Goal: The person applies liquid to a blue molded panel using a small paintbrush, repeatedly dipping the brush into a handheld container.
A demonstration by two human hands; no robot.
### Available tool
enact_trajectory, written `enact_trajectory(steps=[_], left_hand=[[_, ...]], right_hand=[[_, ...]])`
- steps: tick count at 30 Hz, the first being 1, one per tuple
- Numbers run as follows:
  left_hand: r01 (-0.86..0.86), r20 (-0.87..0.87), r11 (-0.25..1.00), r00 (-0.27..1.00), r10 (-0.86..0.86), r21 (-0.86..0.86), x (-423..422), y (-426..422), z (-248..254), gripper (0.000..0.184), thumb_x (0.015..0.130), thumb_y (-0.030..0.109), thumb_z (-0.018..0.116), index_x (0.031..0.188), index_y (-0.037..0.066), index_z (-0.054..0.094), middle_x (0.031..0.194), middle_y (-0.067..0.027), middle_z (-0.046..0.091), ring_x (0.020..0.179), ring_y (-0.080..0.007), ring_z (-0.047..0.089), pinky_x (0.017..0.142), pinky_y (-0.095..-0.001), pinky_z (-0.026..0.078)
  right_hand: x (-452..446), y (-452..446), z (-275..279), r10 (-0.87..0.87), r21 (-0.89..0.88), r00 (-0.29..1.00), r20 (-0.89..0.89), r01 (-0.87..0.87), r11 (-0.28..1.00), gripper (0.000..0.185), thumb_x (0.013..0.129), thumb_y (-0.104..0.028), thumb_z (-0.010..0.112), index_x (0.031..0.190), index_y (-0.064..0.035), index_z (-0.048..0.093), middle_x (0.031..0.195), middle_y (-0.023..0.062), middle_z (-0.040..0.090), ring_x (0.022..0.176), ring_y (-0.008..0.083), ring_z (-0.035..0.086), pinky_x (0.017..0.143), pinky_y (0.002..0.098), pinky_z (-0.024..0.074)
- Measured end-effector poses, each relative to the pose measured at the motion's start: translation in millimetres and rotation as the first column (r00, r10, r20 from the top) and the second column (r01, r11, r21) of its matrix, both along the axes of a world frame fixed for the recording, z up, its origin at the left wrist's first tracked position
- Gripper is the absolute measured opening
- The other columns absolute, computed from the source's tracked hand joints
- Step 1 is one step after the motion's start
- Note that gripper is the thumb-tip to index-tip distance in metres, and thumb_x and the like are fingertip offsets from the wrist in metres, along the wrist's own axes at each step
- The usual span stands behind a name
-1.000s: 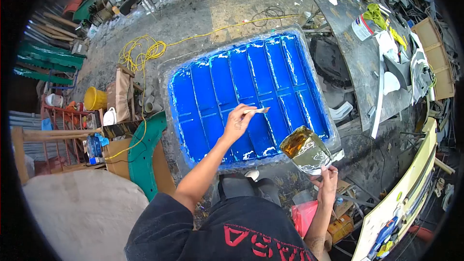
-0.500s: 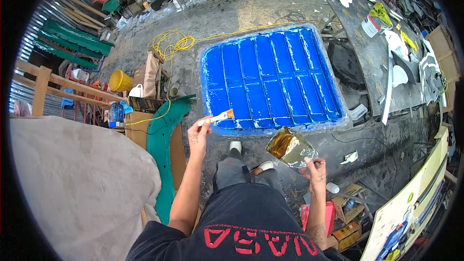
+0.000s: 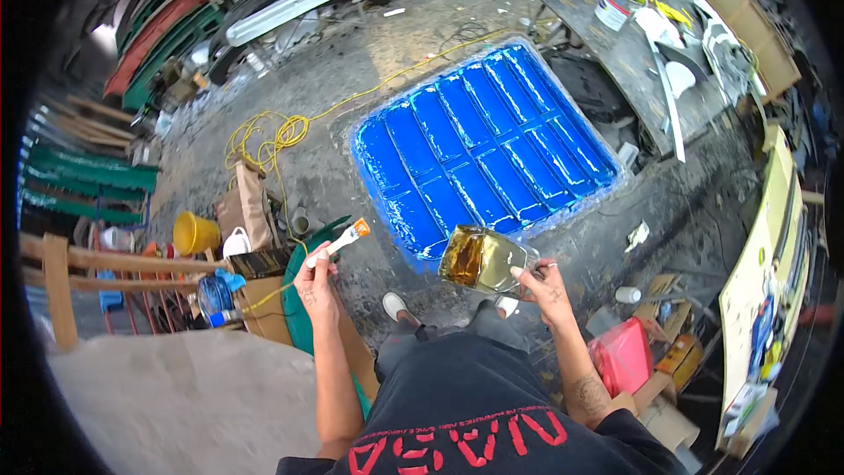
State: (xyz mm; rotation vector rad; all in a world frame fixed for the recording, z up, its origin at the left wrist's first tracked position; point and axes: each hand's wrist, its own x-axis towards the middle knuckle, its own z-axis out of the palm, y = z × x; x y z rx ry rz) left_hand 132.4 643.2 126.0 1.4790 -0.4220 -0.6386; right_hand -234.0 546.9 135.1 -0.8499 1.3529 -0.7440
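Inside clear container, amber liquid.

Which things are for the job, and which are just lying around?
Probably for the job:
brush in the left hand
see-through container in the right hand
blue panel in front

Seemingly lying about:
yellow cable
yellow bucket

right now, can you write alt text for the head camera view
A bare left hand holds a white-handled brush with orange bristles, the right hand a see-through container of amber liquid; beyond lies a glossy blue ridged rectangular panel.
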Motion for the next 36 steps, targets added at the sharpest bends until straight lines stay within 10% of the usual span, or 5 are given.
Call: enact_trajectory(steps=[16, 21, 28, 36], left_hand=[[0.488, 0.125, 0.87, 0.869, -0.479, -0.062, 122, -151, 43, 0.02, 0.093, 0.014, 0.061, 0.106, 0.001, 0.07, 0.082, 0.0016, 0.064, 0.069, -0.0059, 0.049, 0.065, -0.0214, 0.042], [0.83, 0.474, 0.528, 0.398, -0.785, 0.178, 78, -183, 55, 0.014, 0.089, 0.006, 0.062, 0.101, 0.001, 0.069, 0.085, -0.0044, 0.063, 0.071, -0.0112, 0.055, 0.064, -0.0245, 0.043], [0.864, 0.648, 0.305, -0.032, -0.761, 0.401, 37, -225, 19, 0.013, 0.088, 0.008, 0.063, 0.099, 0.003, 0.068, 0.083, -0.0094, 0.06, 0.073, -0.0234, 0.06, 0.064, -0.0328, 0.048], [0.901, 0.335, 0.271, 0.154, -0.93, 0.339, 52, -327, 11, 0.018, 0.091, 0.017, 0.061, 0.097, 0.002, 0.071, 0.073, 0.0009, 0.059, 0.065, -0.0072, 0.05, 0.058, -0.0244, 0.039]], right_hand=[[128, 12, 13, -0.289, -0.042, 0.957, -0.009, 0.288, 0.957, 0.054, 0.078, -0.022, 0.079, 0.113, -0.0044, 0.042, 0.101, 0.0075, 0.056, 0.085, 0.0128, 0.055, 0.066, 0.0268, 0.0481], [154, -26, 3, -0.306, -0.105, 0.952, -0.021, 0.303, 0.947, 0.063, 0.074, -0.021, 0.082, 0.115, 0.0022, 0.04, 0.103, 0.0122, 0.057, 0.09, 0.0158, 0.057, 0.072, 0.0287, 0.0504], [190, -51, 20, -0.396, -0.225, 0.914, -0.09, 0.369, 0.902, 0.072, 0.07, -0.026, 0.085, 0.115, 0.0051, 0.039, 0.104, 0.0153, 0.059, 0.092, 0.0189, 0.059, 0.079, 0.0292, 0.0501], [200, -87, -2, -0.581, -0.231, 0.808, -0.099, 0.549, 0.803, 0.063, 0.075, -0.024, 0.081, 0.115, 0.0029, 0.041, 0.098, 0.0127, 0.059, 0.087, 0.0159, 0.059, 0.072, 0.0267, 0.0508]])
